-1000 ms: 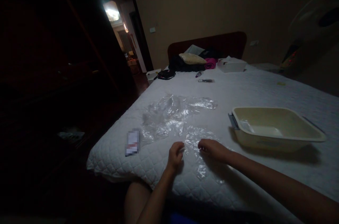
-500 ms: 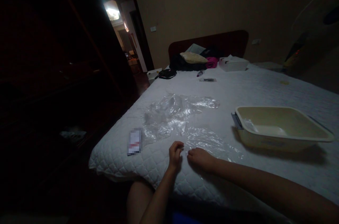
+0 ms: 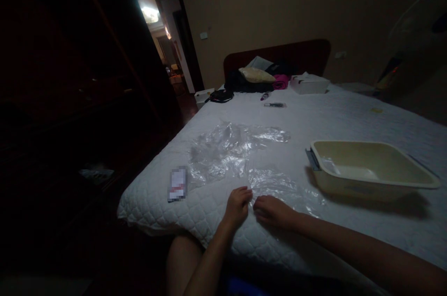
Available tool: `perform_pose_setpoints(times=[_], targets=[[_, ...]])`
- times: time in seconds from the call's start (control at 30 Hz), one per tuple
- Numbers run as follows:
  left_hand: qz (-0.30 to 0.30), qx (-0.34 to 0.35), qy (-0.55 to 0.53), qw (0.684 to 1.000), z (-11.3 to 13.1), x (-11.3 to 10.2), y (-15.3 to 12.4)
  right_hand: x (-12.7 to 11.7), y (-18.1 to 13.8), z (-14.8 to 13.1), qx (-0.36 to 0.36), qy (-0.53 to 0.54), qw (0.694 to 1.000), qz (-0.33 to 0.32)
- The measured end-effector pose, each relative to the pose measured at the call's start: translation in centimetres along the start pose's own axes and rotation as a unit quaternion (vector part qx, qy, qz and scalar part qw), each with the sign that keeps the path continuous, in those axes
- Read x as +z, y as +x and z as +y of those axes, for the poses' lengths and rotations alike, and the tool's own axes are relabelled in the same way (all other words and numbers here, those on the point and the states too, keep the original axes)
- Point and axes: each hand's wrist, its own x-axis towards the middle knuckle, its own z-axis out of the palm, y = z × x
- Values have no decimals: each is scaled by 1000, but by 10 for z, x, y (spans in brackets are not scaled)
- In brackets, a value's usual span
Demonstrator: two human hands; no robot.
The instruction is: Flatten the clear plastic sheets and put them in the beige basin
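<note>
Left hand (image 3: 238, 203) and right hand (image 3: 271, 209) nearly touching on white quilt (image 3: 349, 114), fingers curled at near edge of clear plastic sheet (image 3: 275, 186), pinch too dim to tell, cream basin (image 3: 352, 190) well right.

Left hand (image 3: 238, 203) and right hand (image 3: 270, 209) close together on clear plastic sheet (image 3: 281, 185), cream basin (image 3: 366, 184) nearby

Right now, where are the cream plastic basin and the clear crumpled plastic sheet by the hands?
cream plastic basin (image 3: 366, 191): head view, on its front wall.
clear crumpled plastic sheet (image 3: 279, 185): head view, on its middle.
</note>
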Motion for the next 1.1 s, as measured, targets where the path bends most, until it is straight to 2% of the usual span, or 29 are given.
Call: perform_pose_setpoints(times=[0.2,0.5,0.87,1.1], targets=[[-5,-3,10,1000,3,-1,2,10,5,-1,-75,-146,986,9],[7,-9,11,1000,4,-1,3,20,5,-3,-12,-187,982,-5],[-21,2,25,999,4,-2,3,5,11,0,4,-139,990,-13],[13,10,17,1000,1,-1,3,-15,6,-12,35,7,996,79]])
